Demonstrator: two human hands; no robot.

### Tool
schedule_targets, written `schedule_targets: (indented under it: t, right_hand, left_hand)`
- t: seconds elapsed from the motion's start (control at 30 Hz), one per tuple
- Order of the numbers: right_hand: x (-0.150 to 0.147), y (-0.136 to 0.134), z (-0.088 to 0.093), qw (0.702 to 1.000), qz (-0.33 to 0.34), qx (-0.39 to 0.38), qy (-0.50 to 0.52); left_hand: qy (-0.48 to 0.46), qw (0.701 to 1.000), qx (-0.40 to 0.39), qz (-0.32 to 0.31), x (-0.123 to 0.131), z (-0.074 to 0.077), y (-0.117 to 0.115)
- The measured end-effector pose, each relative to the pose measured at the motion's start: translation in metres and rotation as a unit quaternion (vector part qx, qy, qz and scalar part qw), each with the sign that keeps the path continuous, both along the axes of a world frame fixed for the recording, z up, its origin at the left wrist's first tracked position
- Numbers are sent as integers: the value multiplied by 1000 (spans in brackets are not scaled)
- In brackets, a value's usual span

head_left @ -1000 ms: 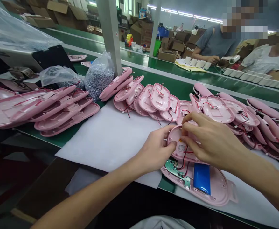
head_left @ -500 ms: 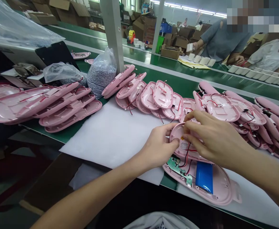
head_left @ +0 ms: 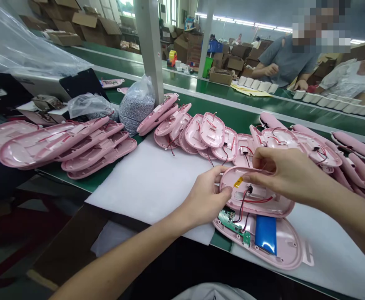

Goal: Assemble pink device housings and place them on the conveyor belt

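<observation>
A pink plastic shell half (head_left: pixel 272 205) is held tilted in front of me, its inner side up. My left hand (head_left: pixel 205 193) grips its left end, thumb inside the rim and fingers behind. At the upper rim, my right hand (head_left: pixel 282 171) has its fingers curled at the edge, its thumb tip beside a small strip of yellow tape (head_left: pixel 238 182) on the inner face. Red and black wires (head_left: pixel 241 206) run down to a second shell half (head_left: pixel 286 246) lying below. That one carries a green circuit board (head_left: pixel 232 225) and a blue battery (head_left: pixel 266 234).
Pink shells (head_left: pixel 212 129) line the bench ahead, with more piled at right (head_left: pixel 353 166) and left (head_left: pixel 85 146). A white foam sheet (head_left: pixel 147 179) covers the bench. Beside the post (head_left: pixel 151 46) stands a bag of small metal parts (head_left: pixel 137 106). Co-workers sit across.
My right hand has shifted right and away from the inner face, uncovering the yellow tape and more of the shell. The left hand keeps its grip. The view has shifted slightly.
</observation>
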State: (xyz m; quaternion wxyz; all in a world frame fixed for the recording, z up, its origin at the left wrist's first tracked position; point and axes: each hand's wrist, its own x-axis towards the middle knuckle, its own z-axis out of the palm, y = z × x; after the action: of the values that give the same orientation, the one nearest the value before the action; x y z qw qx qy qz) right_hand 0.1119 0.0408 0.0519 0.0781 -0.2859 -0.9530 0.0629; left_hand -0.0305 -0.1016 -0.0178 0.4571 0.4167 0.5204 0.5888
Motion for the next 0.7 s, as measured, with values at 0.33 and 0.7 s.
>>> schedule_targets:
  t: [0.33,0.7]
  right_hand:
    - [3,-10,-6,985,46,-128,107]
    - [48,-60,-10,957,150,153,193]
  left_hand:
    - [90,995,41,-31,-7,8,-4]
    - [250,958,110,-86,-17,-4,-23]
